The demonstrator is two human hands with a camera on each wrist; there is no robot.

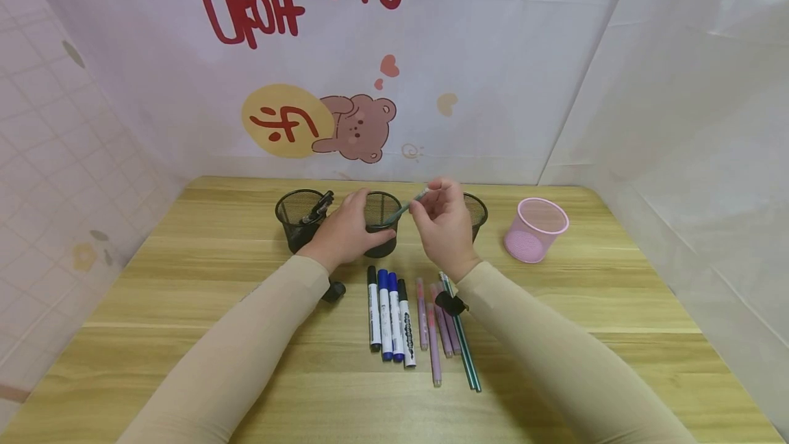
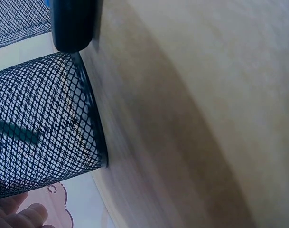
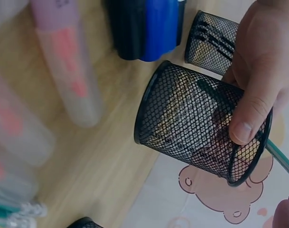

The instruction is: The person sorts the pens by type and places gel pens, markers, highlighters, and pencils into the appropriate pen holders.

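Note:
My left hand [image 1: 345, 228] grips the middle black mesh pen cup [image 1: 381, 249] near its rim. In the right wrist view, the left thumb presses the mesh side of that cup. My right hand [image 1: 448, 228] pinches a thin green pencil [image 1: 402, 211] between thumb and fingers. The pencil slants down to the left, its lower end inside the cup, where it shows through the mesh in the left wrist view. Only the right hand's fingertips [image 3: 285, 213] appear at the edge of the right wrist view.
Left stands a black mesh cup [image 1: 294, 235] holding black pens [image 1: 319, 205]. Another black mesh cup [image 1: 477, 211] is partly behind my right hand; a pink mesh cup [image 1: 535, 228] stands further right. In front lie several whiteboard markers [image 1: 387, 314], several pink pens [image 1: 435, 351] and green pencils [image 1: 466, 351].

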